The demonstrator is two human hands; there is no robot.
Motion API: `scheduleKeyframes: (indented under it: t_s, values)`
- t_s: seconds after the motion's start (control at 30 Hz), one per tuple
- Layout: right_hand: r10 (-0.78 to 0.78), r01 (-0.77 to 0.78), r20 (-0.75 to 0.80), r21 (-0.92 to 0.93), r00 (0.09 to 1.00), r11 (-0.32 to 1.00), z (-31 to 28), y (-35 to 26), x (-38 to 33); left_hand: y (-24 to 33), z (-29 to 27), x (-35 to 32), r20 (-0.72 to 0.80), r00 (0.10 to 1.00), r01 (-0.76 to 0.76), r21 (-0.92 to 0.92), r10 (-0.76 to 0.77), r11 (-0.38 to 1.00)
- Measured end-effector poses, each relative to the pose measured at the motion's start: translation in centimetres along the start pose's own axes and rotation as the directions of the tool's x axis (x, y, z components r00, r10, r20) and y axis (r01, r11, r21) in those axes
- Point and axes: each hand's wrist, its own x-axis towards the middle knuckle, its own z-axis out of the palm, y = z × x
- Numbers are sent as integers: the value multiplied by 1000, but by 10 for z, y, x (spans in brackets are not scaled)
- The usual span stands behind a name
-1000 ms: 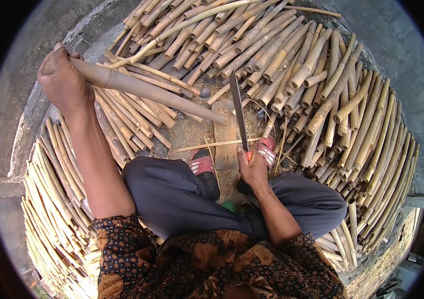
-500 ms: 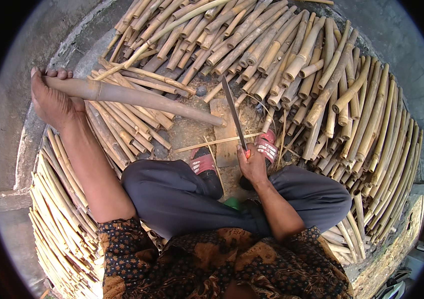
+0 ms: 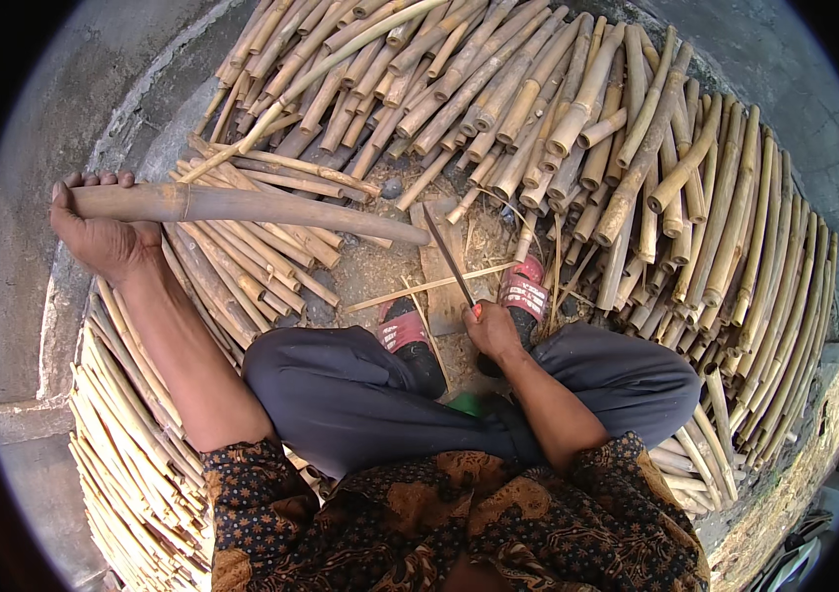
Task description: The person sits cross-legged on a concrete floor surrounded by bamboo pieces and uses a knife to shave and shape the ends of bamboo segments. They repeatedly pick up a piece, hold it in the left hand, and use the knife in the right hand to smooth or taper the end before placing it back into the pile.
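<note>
At the far left, my left hand (image 3: 104, 232) is wrapped round one end of a thick bamboo pole (image 3: 271, 208). The pole reaches across to the right, and its other end comes close to the blade of a machete (image 3: 447, 255). My right hand (image 3: 492, 329) grips that machete by its red-orange handle, the long dark blade pointing away from me and a little left. I cannot tell if blade and pole touch. Beneath the pole's right end lies a flat wooden board (image 3: 446, 276) on the ground between my feet.
Large stacks of bamboo poles (image 3: 627, 187) curve round the far side and right. More cut bamboo (image 3: 237, 261) lies at left, with thin pale pieces (image 3: 128, 464) nearer me. A split bamboo strip (image 3: 429, 285) crosses the board by my red-strapped sandals (image 3: 403, 331). A grey wall (image 3: 35, 217) stands left.
The machete's blade has come down and tilted left, toward the pole's right end. My left hand and the bamboo pole have shifted slightly left, with the pole lying more level.
</note>
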Motion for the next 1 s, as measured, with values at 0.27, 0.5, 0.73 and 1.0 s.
scheduleKeyframes:
  t_s: [0.27, 0.5, 0.73, 1.0]
  values:
    - [-43, 45, -45, 43, 998, 998, 2, 12, -2, -2, -13, 6, 43, 999, 16, -104, -11, 994]
    - [-12, 12, -19, 10, 1000, 1000, 3, 12, 6, -3, -18, 13, 94, 994, 68, -142, -55, 987]
    - [-103, 107, -65, 49, 993, 993, 3, 8, 1, -3, -21, 22, 32, 996, 91, -133, -87, 987]
    - [-28, 29, -50, 36, 998, 999, -1, 13, 2, -4, -27, 22, 63, 996, 75, -88, -70, 993]
